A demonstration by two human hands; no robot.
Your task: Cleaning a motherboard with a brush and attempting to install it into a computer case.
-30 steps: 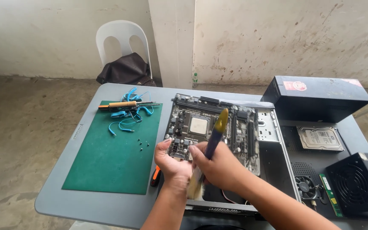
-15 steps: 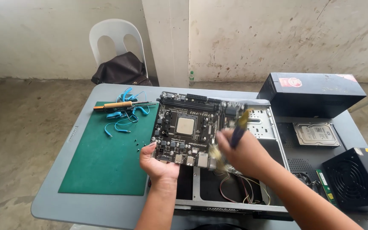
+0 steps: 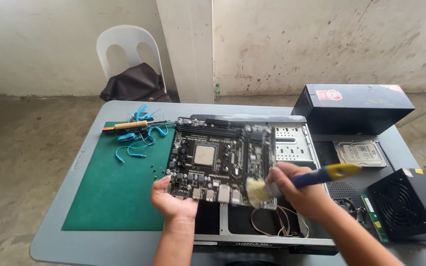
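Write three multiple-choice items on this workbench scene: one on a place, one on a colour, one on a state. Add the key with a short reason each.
1. Where does the hard drive lie?
A. On the green mat
B. On the table right of the open computer case
C. On the chair

2. What colour is the mat on the table?
A. Green
B. Red
C. White

3. How is the circuit board held?
A. Flat on the green mat, untouched
B. Inside the black box
C. Lifted over the case, the left hand at its near edge

Answers:
1 B: the drive rests on the table between the case and the black box.
2 A: the mat is plainly green.
3 C: the left hand grips the board's near edge while the right hand holds a brush with its bristles at the board's near edge.
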